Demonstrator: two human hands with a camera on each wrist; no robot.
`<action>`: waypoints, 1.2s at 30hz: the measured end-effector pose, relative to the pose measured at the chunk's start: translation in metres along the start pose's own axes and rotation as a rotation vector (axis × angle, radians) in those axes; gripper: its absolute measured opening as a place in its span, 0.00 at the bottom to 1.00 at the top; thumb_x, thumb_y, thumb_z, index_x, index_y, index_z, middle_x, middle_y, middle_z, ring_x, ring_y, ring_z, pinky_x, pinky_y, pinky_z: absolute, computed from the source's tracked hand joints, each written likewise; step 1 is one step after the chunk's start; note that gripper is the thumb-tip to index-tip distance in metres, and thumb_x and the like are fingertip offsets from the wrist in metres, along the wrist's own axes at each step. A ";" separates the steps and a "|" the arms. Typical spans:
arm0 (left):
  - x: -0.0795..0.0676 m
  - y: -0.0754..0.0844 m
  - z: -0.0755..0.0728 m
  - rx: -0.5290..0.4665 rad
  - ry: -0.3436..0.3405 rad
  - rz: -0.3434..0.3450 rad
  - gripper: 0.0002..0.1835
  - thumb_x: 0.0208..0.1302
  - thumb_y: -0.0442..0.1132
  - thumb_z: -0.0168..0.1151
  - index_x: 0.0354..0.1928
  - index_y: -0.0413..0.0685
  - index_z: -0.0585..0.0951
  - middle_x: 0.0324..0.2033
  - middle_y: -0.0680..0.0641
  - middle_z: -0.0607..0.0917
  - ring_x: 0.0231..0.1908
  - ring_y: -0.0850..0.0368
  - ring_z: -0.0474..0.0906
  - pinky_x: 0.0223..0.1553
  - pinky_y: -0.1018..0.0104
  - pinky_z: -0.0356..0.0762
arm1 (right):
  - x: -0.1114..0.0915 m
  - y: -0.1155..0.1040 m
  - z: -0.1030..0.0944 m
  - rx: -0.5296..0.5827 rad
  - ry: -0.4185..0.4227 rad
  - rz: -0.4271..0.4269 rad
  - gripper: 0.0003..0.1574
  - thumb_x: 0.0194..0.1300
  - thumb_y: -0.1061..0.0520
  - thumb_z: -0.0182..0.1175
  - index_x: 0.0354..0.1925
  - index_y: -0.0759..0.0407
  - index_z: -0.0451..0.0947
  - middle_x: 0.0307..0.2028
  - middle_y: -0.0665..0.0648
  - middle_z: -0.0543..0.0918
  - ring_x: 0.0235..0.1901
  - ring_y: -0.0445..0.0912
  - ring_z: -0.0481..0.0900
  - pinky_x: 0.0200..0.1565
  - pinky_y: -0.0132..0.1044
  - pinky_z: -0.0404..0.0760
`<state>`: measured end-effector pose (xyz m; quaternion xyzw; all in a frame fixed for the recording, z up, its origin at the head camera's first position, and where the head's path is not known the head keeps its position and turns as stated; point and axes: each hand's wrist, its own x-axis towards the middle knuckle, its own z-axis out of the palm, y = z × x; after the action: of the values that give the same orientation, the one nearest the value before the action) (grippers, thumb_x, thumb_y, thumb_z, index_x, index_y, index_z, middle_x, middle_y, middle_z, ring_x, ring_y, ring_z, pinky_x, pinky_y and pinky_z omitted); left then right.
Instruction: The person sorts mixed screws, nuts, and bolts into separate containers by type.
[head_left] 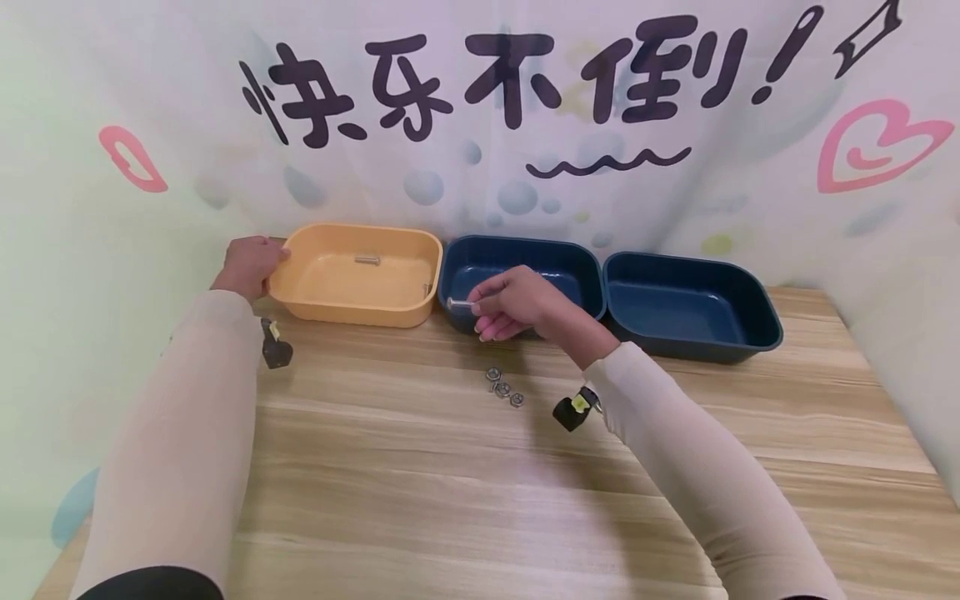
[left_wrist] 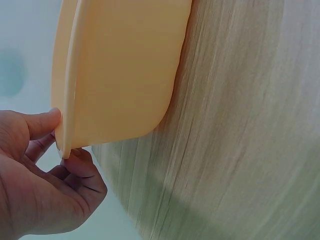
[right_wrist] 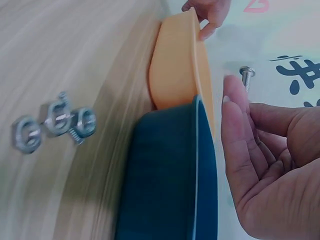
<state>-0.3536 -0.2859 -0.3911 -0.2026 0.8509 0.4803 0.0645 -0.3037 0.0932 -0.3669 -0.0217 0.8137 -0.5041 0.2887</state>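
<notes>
My right hand (head_left: 517, 302) pinches a metal bolt (head_left: 459, 303) between thumb and fingertips, over the middle, dark blue bin (head_left: 525, 242). In the right wrist view the head of that bolt (right_wrist: 246, 71) sticks out beyond the fingers. At the far left my left hand (head_left: 251, 262) grips the rim of the yellow bin (head_left: 352, 315), thumb on one side and curled fingers on the other, as the left wrist view shows. One bolt (head_left: 367, 260) lies inside the yellow bin, and part of another metal piece (head_left: 427, 289) shows near its right wall.
Hex nuts (head_left: 503, 389) lie in a small cluster on the wooden table (head_left: 390, 467), with short threaded pieces (right_wrist: 76, 136) among them. To the right stands a second dark blue bin (head_left: 693, 350), in line with the others. A printed cloth (head_left: 465, 183) hangs behind the bins.
</notes>
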 end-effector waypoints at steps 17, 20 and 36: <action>-0.002 0.000 -0.003 0.028 -0.009 -0.025 0.13 0.73 0.42 0.50 0.49 0.38 0.70 0.25 0.54 0.72 0.21 0.63 0.71 0.23 0.71 0.72 | 0.024 -0.028 0.018 0.124 -0.004 -0.069 0.15 0.68 0.58 0.60 0.51 0.62 0.80 0.32 0.61 0.86 0.26 0.47 0.86 0.35 0.39 0.85; -0.003 -0.005 -0.005 0.026 -0.009 -0.033 0.13 0.72 0.42 0.49 0.48 0.38 0.70 0.24 0.54 0.72 0.21 0.64 0.71 0.23 0.71 0.72 | 0.027 -0.032 0.023 0.128 -0.007 -0.065 0.14 0.68 0.58 0.60 0.50 0.61 0.81 0.32 0.60 0.86 0.26 0.47 0.86 0.35 0.39 0.85; 0.004 -0.003 0.001 0.010 -0.015 -0.033 0.14 0.72 0.43 0.49 0.50 0.40 0.70 0.27 0.54 0.73 0.23 0.63 0.71 0.24 0.71 0.72 | 0.040 -0.048 0.021 0.143 0.029 0.005 0.11 0.67 0.55 0.62 0.46 0.58 0.82 0.33 0.60 0.87 0.28 0.48 0.87 0.36 0.38 0.84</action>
<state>-0.3561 -0.2878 -0.3957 -0.2126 0.8495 0.4762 0.0798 -0.3393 0.0399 -0.3517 0.0081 0.7798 -0.5605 0.2788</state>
